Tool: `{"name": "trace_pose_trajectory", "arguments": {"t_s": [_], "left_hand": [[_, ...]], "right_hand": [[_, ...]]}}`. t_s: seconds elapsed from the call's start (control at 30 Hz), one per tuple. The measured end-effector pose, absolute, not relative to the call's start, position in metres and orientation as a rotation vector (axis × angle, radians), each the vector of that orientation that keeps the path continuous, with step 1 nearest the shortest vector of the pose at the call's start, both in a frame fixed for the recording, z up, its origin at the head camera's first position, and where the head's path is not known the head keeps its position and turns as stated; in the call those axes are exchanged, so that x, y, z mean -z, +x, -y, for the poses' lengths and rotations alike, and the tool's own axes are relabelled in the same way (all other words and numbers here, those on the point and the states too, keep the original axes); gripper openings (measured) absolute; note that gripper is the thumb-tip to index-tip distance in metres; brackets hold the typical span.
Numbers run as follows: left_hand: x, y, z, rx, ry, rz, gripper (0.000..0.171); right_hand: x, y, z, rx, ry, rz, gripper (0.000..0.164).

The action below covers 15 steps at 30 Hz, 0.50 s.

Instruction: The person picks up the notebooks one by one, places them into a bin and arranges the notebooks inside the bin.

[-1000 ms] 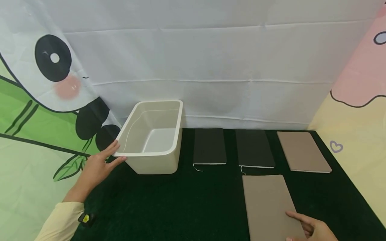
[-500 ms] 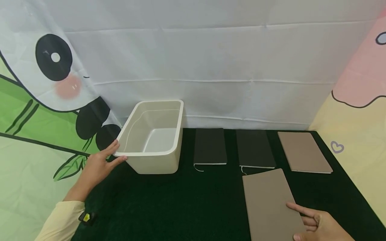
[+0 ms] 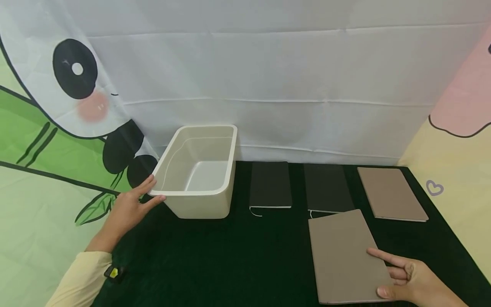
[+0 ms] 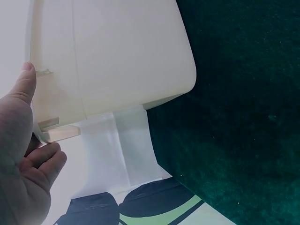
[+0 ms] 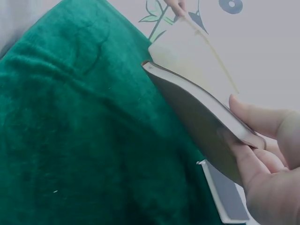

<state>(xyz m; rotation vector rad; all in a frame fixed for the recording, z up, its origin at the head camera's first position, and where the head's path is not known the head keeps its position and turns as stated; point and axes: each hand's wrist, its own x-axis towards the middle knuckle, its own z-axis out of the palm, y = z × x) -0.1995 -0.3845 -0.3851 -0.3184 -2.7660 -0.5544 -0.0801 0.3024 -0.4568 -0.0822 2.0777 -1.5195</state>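
At the near left corner of a cream plastic bin (image 3: 203, 205), my left hand (image 3: 128, 212) grips the rim. The thumb shows on the near side and the other fingers lie along the left side. Nothing lies inside the bin. My right hand (image 3: 416, 277) holds a beige notebook (image 3: 345, 258) by its lower right edge, thumb on the cover and fingers underneath. In the right wrist view this notebook (image 5: 197, 110) is raised and tilted over the green cloth. Its far corner overlaps a black notebook (image 3: 327, 187) in the head view.
Another black notebook (image 3: 270, 185) with a white ribbon lies right of the bin, and a second beige notebook (image 3: 391, 194) lies at the back right. Dark green cloth (image 3: 215, 264) covers the table. A pale fabric backdrop (image 3: 268, 85) hangs close behind the bin.
The right hand has drawn the front beige notebook up and slightly tilted it; its near edge has come into view. The left hand keeps its place on the bin. The head view has shifted slightly.
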Motion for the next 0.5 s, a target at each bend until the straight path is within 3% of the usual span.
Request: {"name": "trace_pose_trajectory", "arguments": {"t_s": [0.5], "left_hand": [[0.383,-0.198,0.383,0.527,-0.309,2.777,0.071]], "right_hand": [[0.408,-0.109,-0.284,1.54,-0.205,-2.244,0.078]]}}
